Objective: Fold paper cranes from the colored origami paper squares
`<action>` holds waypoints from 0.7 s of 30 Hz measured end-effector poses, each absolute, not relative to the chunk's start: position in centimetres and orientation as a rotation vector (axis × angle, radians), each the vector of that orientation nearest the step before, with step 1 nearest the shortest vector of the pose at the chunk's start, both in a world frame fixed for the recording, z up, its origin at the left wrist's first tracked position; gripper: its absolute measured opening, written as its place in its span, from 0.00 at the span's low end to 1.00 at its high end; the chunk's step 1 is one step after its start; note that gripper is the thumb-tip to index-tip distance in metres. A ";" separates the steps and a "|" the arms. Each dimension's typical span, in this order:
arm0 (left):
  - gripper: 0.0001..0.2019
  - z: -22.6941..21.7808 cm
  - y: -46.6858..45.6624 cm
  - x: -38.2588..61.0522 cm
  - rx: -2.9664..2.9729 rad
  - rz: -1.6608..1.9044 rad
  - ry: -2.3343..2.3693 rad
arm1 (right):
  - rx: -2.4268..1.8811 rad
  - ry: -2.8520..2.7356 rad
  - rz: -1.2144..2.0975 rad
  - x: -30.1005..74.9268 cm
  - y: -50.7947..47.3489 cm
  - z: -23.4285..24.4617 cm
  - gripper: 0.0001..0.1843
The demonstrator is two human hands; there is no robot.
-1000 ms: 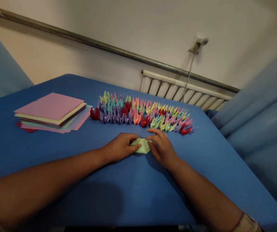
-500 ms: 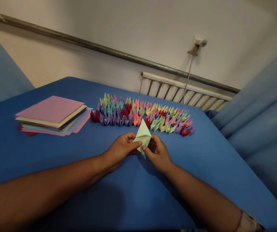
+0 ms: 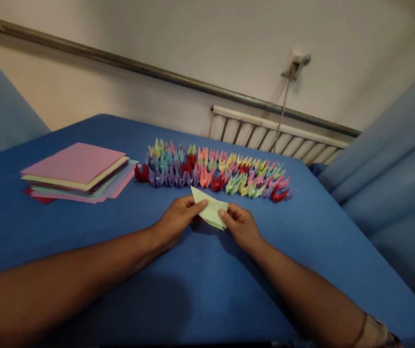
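Note:
A pale green folded origami paper is held up between my two hands, above the blue-covered table. My left hand pinches its left side, thumb on the front face and fingers behind. On the right side, my right hand grips it the same way, thumb near the lower right corner. One point of the paper sticks up at the upper left, and loose layers show along the bottom edge. Just beyond it stand rows of folded paper cranes in many colours.
At the left lies a stack of square coloured paper, pink on top. Behind the table are a metal rail, a radiator and a wall fitting with a cord. Blue curtains hang at the sides.
The green paper has turned from an upright diamond to a wider, tilted shape, its point now at the upper left. My hands have moved slightly apart, both still gripping it.

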State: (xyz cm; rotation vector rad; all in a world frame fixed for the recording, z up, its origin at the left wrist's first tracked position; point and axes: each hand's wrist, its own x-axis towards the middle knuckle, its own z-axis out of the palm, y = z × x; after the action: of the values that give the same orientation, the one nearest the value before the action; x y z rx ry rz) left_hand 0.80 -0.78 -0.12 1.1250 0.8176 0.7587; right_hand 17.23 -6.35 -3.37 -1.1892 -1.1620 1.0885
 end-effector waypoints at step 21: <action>0.13 -0.2 0.4 0.4 0.965 0.841 0.781 | -1.039 -1.228 1.125 17.4 -6.8 -2.5 0.17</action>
State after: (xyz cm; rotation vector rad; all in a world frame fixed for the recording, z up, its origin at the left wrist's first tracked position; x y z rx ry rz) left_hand 0.40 0.36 -0.19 0.9649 0.7805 0.8407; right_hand 17.38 -6.82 -2.45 -1.0388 -1.2276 1.1247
